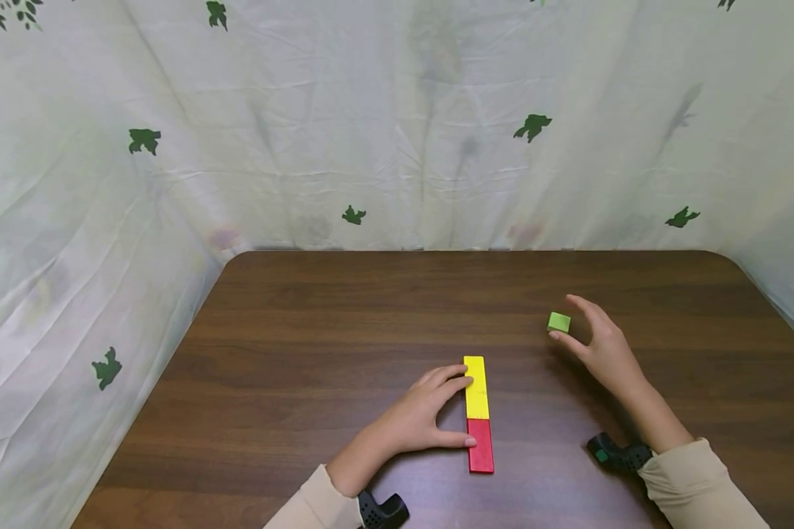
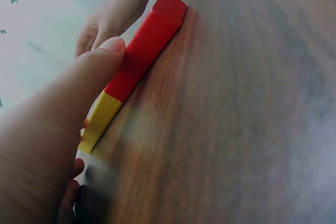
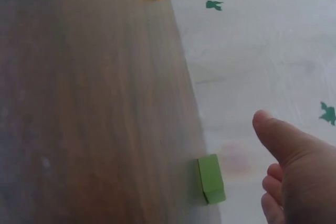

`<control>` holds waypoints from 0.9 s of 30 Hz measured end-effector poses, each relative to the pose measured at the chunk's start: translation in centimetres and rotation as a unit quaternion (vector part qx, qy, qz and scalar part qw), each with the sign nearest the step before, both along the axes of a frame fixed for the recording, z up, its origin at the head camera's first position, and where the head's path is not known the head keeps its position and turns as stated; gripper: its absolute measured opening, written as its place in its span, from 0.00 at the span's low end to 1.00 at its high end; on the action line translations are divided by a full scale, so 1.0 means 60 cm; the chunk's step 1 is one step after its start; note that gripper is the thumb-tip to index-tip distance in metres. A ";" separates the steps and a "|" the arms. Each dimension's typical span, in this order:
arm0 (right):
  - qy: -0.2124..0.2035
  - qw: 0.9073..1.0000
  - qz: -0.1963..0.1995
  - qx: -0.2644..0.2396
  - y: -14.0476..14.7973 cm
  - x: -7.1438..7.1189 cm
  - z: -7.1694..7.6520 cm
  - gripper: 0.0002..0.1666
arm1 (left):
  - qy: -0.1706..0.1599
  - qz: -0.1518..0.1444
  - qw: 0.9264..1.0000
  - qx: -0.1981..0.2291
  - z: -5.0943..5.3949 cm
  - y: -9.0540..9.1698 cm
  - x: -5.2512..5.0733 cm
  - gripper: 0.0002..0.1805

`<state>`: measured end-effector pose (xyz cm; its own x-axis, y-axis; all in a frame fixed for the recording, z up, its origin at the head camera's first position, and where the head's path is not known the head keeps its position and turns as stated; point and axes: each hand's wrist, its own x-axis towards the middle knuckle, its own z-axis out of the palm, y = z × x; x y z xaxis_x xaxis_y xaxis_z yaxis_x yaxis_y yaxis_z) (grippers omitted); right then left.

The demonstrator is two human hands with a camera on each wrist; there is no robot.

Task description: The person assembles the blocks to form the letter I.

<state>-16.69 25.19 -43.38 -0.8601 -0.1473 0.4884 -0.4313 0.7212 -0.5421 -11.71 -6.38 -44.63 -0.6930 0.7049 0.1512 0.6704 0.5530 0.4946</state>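
Laid end to end on the brown table are a yellow block and a red block, making one straight strip. My left hand rests along its left side, with the thumb on the red block and the fingertips at the yellow one. In the left wrist view the thumb lies against the red block. Farther right sits a small green block. Around it, thumb and forefinger spread apart, is my right hand. In the right wrist view a gap shows between the thumb and the green block.
The wooden table has rounded far corners. Behind it and at both sides hangs a pale cloth with green leaf shapes. Each wrist carries a black camera, such as the right one.
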 end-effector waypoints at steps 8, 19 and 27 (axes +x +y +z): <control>-0.074 0.997 -0.006 0.017 0.008 -0.004 -0.011 0.40 | 0.002 0.002 1.000 -0.003 -0.001 0.001 0.000 0.44; -0.139 0.990 0.004 0.026 0.014 -0.009 -0.020 0.37 | -0.006 0.006 1.000 -0.007 0.000 0.000 0.001 0.45; -0.136 0.990 0.000 0.031 0.015 -0.014 -0.021 0.28 | -0.004 0.004 1.000 -0.006 0.001 0.001 0.000 0.45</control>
